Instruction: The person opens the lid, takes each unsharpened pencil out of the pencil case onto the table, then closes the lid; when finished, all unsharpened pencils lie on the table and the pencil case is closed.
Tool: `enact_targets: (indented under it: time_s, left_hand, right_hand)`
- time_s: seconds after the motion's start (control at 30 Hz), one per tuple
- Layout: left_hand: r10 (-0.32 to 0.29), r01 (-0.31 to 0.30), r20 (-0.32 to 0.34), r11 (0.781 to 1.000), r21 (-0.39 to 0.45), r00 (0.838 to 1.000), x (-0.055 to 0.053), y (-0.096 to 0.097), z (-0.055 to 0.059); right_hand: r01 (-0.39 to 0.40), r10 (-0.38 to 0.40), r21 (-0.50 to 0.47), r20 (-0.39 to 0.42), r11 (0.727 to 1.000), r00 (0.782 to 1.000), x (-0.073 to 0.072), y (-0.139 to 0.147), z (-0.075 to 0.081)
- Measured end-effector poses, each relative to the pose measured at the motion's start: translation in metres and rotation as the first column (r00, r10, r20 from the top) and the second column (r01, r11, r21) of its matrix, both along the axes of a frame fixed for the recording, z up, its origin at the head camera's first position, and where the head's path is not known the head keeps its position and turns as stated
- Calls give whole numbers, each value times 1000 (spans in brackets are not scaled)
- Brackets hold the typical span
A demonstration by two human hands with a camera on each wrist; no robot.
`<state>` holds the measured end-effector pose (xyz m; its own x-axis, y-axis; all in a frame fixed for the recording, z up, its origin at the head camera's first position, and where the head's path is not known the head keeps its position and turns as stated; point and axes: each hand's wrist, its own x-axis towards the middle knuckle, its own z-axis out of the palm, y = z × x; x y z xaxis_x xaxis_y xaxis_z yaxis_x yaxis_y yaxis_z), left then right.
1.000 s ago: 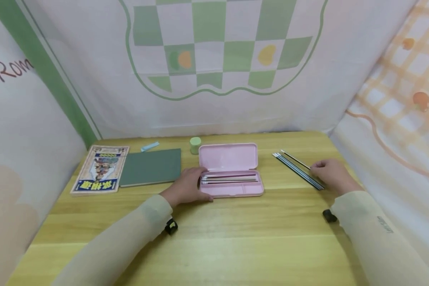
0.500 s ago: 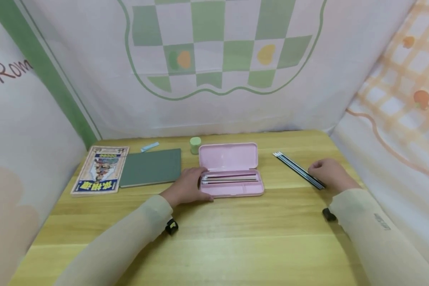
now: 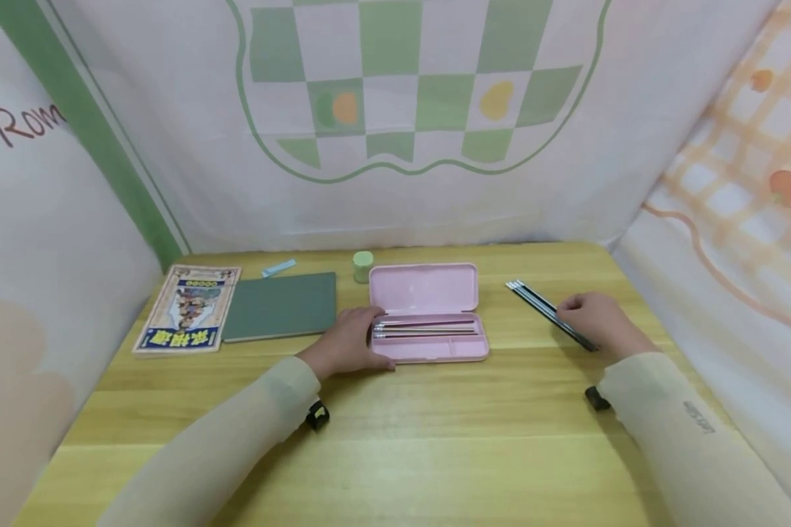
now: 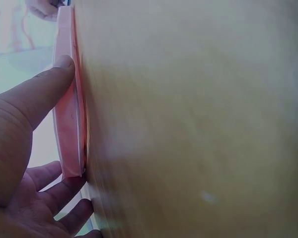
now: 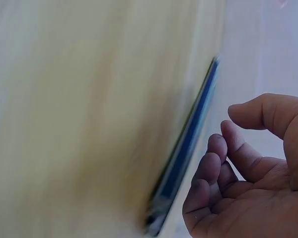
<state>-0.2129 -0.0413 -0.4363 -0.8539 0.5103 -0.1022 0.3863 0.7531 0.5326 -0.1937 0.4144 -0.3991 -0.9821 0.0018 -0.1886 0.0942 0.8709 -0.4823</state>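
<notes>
A pink pencil case (image 3: pixel 424 289) lies with its lid up at mid-table, several pencils (image 3: pixel 428 330) lying in its tray. My left hand (image 3: pixel 349 340) holds the case's left end, thumb against the front wall; in the left wrist view the hand (image 4: pixel 35 144) has its fingers around that end of the case (image 4: pixel 68 134). To the right, a slanting bundle of dark striped pencils (image 3: pixel 534 301) lies on the table. My right hand (image 3: pixel 596 322) is at its near right side. In the right wrist view, thumb and bent fingers stand apart, holding nothing, beside the pencils (image 5: pixel 186 144).
On the left lie a comic-covered book (image 3: pixel 187 311) and a dark green notebook (image 3: pixel 280 307). A light blue strip (image 3: pixel 279 268) is behind the notebook. A small green jar-like object (image 3: pixel 362 267) stands by the case lid. Printed cloth walls (image 3: pixel 395 205) enclose the table (image 3: pixel 435 446).
A pencil that lay slightly apart at my right fingers now lies against the others. The right hand let it go, drew back, then moved left over the bundle. The left hand stayed put.
</notes>
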Motion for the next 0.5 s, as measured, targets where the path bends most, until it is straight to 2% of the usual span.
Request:
enact_targets:
  time_s: [0.23,0.37,0.5]
  left_hand:
    - [2,-1,-6,1000,9,1000,-1,0,5]
    - [-4,5,-14,1000,13,1000,-2,0,3]
    - [-7,7,-13,1000,15,1000,-1,1,1]
  right_hand:
    - [-97,95,-62,-26,993,995,-2,-67,17]
    - [-182,177,-96,-59,979,982,-5,-103,15]
    - [-231,223,-148,-70,962,972,-8,-131,8]
